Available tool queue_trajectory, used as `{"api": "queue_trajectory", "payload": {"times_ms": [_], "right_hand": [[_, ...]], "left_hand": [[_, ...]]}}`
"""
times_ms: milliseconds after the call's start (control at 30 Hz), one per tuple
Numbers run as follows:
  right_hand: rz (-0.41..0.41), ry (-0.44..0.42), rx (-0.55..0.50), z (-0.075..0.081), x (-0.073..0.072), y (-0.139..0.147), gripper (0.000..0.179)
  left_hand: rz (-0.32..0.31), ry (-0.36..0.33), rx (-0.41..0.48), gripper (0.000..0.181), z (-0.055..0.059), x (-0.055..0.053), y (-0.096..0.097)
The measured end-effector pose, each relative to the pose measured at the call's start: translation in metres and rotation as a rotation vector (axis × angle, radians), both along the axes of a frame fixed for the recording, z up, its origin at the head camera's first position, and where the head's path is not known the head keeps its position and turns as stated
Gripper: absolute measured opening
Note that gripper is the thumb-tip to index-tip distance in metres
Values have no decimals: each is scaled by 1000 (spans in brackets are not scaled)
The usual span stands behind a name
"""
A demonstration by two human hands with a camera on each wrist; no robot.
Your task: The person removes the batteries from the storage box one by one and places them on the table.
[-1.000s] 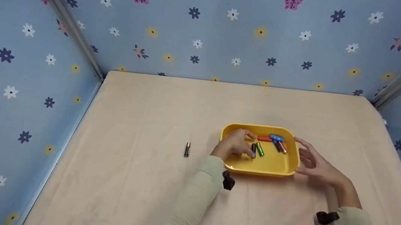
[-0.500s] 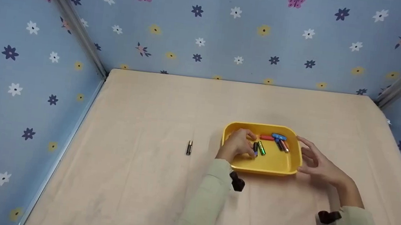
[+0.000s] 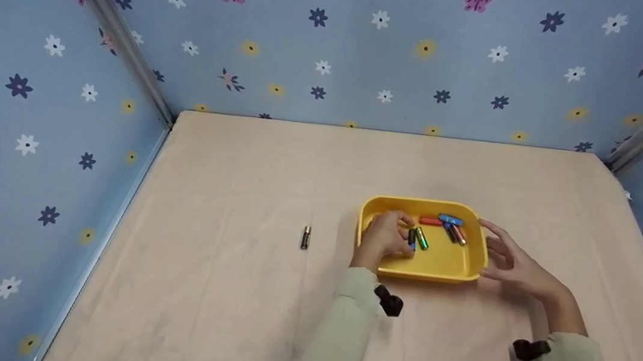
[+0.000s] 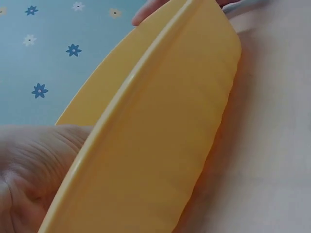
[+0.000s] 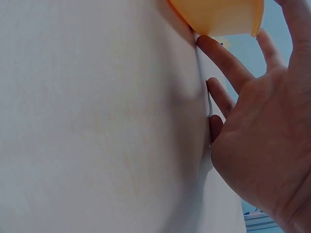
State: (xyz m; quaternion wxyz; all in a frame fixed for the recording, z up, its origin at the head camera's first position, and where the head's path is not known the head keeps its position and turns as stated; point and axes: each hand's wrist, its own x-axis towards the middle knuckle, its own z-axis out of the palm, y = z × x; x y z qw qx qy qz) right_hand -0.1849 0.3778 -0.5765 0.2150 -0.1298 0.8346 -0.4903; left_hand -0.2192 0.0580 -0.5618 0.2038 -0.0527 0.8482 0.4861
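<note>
Little has moved over one second except the pale green left sleeve, now angled further right. Slim, shiny cylindrical batteries lie in one yellow rectangular plastic tray. Among them is the left hand, fingers bent; whether it pinches one I cannot tell. The right hand, fingers spread wide, meets the tray's right end, seemingly to steady it. I count six batteries inside, perhaps more hidden, and one black-and-metallic battery well apart, left, on beige cloth.
</note>
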Motion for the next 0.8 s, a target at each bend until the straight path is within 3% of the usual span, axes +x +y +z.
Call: {"api": "queue_trajectory", "payload": {"times_ms": [200,500,800], "right_hand": [[7,9,-7,0,-1,0,104],[14,2,-24,0,1,0,104],[-1,-12,-3,2,1,0,106]], "left_hand": [[31,6,-10,57,2,1,3],[66,-11,-103,50,3,4,9],[85,-13,-75,45,3,3,8]]}}
